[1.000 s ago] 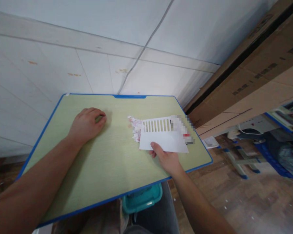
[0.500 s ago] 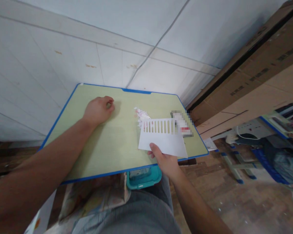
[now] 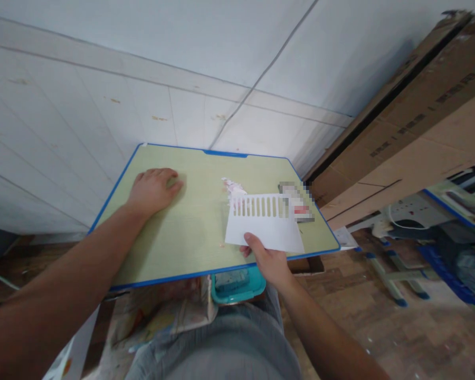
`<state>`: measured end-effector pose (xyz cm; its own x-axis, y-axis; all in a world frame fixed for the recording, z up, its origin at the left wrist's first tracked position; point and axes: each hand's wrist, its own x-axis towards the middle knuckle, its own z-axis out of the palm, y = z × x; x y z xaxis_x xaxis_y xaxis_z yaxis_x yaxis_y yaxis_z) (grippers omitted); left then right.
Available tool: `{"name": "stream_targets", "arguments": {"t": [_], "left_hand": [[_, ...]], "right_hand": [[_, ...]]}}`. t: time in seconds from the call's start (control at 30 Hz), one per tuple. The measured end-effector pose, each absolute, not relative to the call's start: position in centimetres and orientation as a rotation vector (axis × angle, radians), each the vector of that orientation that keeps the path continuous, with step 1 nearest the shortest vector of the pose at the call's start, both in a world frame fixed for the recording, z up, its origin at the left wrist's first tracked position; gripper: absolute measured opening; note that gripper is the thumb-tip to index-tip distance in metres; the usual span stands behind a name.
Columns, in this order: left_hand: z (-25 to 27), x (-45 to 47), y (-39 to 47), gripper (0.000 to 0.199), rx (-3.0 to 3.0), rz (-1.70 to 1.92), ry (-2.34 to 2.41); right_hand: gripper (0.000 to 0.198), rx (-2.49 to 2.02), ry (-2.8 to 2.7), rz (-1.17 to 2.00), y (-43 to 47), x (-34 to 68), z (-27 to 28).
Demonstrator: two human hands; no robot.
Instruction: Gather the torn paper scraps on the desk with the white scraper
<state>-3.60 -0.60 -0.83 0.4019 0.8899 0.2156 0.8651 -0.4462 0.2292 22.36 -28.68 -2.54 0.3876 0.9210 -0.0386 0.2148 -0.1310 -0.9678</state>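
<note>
My right hand grips the near edge of a white paper card, thumb on top and fingers underneath. A row of several long rounded slots runs along the card's far side. Beyond its left corner lies a small heap of white and pinkish paper scraps, partly covered by the card. My left hand is palm down over the left part of the table, thumb apart from the fingers, holding nothing. Right of the card is a flat item, blurred out and partly red.
The light green table has a blue rim and stands against a white wall. Large cardboard boxes lean at the right. Below the front edge, by my lap, is a turquoise tub. Another desk is at far right.
My left hand has shifted left, and its curled fingers have loosened and spread. The right hand keeps the card in nearly the same place. The whole view has tilted slightly.
</note>
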Motion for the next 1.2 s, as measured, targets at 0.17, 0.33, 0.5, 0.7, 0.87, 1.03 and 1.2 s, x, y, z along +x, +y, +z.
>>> {"name": "stream_targets", "arguments": {"t": [0.17, 0.33, 0.5, 0.7, 0.87, 1.03, 1.2], "left_hand": [[-1.6, -4.0, 0.8, 0.067, 2.553, 0.526, 1.594], [-1.8, -3.7, 1.6, 0.062, 2.501, 0.562, 1.647], [-1.8, -3.7, 1.4, 0.055, 2.462, 0.599, 1.644], [-1.9, -3.7, 1.3, 0.051, 2.465, 0.638, 1.623], [-2.0, -3.7, 1.4, 0.050, 2.456, 0.665, 1.610], [-1.8, -3.6, 0.9, 0.051, 2.457, 0.641, 1.626], [-1.8, -3.7, 0.5, 0.053, 2.471, 0.611, 1.628]], "right_hand": [[0.061, -1.646, -1.047, 0.832, -29.0, 22.0, -2.8], [0.064, -1.695, -1.066, 0.769, -29.3, 21.5, -3.3], [0.058, -1.699, -1.139, 0.783, -29.2, 19.4, -3.9], [0.055, -1.607, -1.141, 0.798, -28.7, 18.1, -3.4], [0.060, -1.608, -1.095, 0.823, -28.6, 18.3, -3.1], [0.056, -1.579, -1.152, 0.834, -28.4, 18.1, -3.4], [0.052, -1.559, -1.185, 0.883, -29.0, 18.2, -3.1]]}}
